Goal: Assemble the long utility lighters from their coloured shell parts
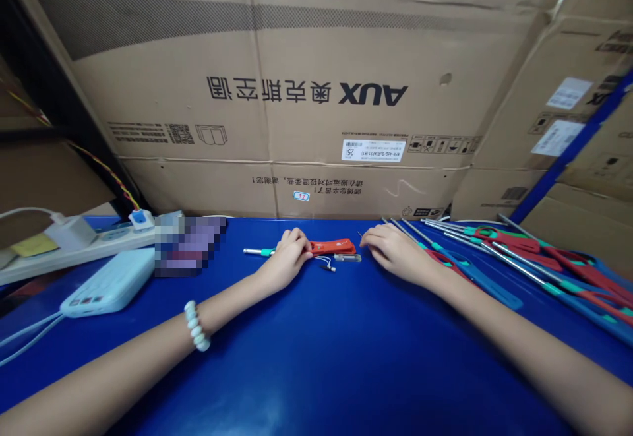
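Observation:
My left hand (291, 252) is closed on a stick lighter with an orange-red handle shell (332, 247). The lighter's silver tube (252, 251) and green collar (267, 252) stick out on the hand's left side. Just below the shell lie a small clear plastic piece (348, 258) and thin white wires with a small dark-and-white part (328, 267). To the right of the shell, my right hand (390, 249) has its fingers pinched together. A thin dark sliver (361, 234) shows at its fingertips, too small to name.
Several red and blue stick lighters (487, 284) lie on the right of the blue table (316, 357). At left are a light-blue power bank (111, 282) with cables, a white power strip (113, 238) and a blurred purple object (198, 241). Cardboard (297, 40) walls the back.

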Demonstrator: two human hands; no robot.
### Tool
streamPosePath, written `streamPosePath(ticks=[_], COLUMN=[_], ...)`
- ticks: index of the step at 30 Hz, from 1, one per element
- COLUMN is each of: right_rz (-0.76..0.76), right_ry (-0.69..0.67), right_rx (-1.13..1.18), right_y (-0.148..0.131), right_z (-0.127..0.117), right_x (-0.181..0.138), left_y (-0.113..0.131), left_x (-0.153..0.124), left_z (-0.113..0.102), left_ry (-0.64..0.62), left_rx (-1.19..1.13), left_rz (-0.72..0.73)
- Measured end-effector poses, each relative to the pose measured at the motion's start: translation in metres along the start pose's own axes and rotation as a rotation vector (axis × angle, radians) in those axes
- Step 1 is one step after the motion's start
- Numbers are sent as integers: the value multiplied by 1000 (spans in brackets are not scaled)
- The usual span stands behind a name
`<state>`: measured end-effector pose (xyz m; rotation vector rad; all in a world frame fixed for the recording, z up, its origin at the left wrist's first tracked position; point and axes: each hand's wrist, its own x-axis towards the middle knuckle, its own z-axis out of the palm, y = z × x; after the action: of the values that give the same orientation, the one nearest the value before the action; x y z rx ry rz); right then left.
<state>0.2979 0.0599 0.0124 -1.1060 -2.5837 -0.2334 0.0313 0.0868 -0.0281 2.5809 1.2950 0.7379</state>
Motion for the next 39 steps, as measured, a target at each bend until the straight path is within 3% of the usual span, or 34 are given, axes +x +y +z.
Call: streamPosePath(ticks=[8, 13, 16, 21, 28, 31, 35, 39], right_rz=[-37, -101, -89, 5, 123, 115, 97, -44], right_ry=[-29, -232, -275, -196, -116, -104, -49, -104], right_rx=[93, 244, 247, 247, 125, 133, 164, 200], right_y=[-19, -42, -51, -52, -40, -35, -38, -52], right_z=[-7, -14, -16, -13, 18, 21, 8, -2], right_x=[2, 0, 0, 3, 2, 2, 2, 2], left_y=[39, 52, 54, 49, 28, 23, 23, 23], left_x=[-55, -72, -73, -60, -43, -44, -46, -46], left_z=[-14, -21, -27, -34, -28, -28, -33, -37], left_ry=[-23, -91, -83, -53, -97, -102, -91, -97], left_rx=[-62, -28, -26, 35, 197, 164, 112, 96], left_rz=[34, 3, 22, 59, 62, 58, 64, 84])
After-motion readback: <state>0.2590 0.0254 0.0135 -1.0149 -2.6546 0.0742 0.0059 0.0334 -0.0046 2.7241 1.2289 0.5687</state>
